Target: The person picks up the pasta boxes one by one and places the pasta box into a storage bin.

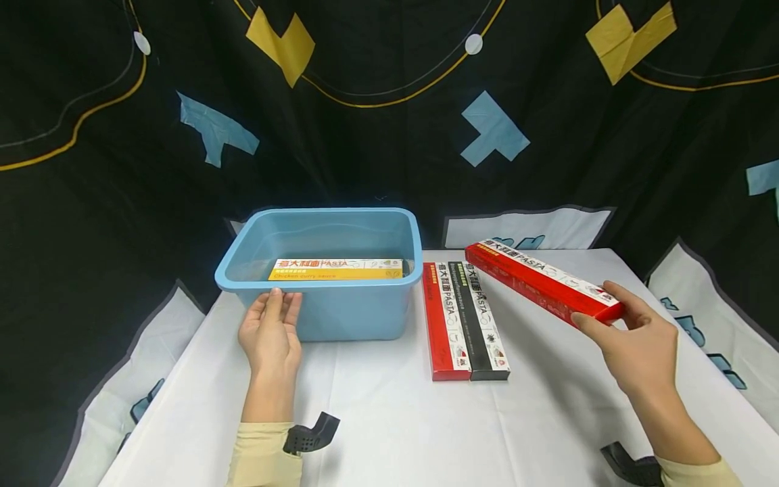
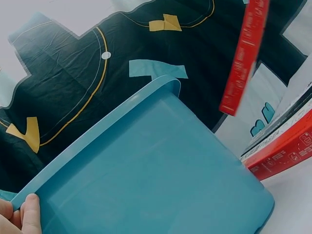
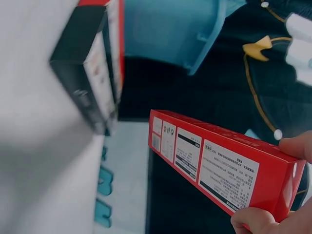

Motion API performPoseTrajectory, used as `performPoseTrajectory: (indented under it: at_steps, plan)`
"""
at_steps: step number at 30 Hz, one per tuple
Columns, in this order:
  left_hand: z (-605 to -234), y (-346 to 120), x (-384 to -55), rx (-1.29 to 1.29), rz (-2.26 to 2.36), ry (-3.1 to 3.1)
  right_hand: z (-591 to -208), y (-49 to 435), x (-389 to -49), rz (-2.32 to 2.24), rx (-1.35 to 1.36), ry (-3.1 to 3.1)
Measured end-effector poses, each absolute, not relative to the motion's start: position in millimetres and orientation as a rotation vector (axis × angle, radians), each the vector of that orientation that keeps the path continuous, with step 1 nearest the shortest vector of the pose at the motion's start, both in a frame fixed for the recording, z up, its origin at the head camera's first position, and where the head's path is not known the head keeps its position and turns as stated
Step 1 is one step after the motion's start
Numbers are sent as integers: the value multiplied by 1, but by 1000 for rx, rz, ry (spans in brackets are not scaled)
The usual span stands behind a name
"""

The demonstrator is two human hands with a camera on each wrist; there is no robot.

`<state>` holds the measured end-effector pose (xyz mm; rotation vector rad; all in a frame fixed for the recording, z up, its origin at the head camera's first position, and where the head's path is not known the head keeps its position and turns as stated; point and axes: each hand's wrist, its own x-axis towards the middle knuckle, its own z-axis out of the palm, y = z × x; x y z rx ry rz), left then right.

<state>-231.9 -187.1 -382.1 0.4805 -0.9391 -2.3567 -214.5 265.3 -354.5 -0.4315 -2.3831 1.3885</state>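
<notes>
A long red pasta box (image 1: pixel 535 281) is held up above the table's right side, its near end pinched between the thumb and fingers of my right hand (image 1: pixel 639 341). Its printed underside shows in the right wrist view. My left hand (image 1: pixel 274 331) grips the front rim of a blue plastic bin (image 1: pixel 353 311), thumb on the outside. Inside the bin lies a yellow pasta box (image 1: pixel 336 269), partly hidden by the front wall. To the bin's right, a red pasta box (image 1: pixel 446 325) and a black pasta box (image 1: pixel 479 325) lie side by side on the table.
A white cloth covers the table (image 1: pixel 389 419). Behind it hangs a black curtain (image 1: pixel 377 155) with yellow and blue patches. White printed panels border the table's back and sides. Black wrist mounts (image 1: pixel 312 434) sit at both sleeves.
</notes>
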Motion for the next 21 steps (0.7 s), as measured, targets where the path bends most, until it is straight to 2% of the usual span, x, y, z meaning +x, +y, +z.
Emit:
performPoseTrajectory:
  at_steps: [13, 21]
  plan:
    - [-384, -188, -233, 484, -2340, -974, -322, 217, -214, 1564, -21, -2080]
    - [-384, -188, -233, 485, -2343, -966, -313, 185, -230, 1737, 178, -1973]
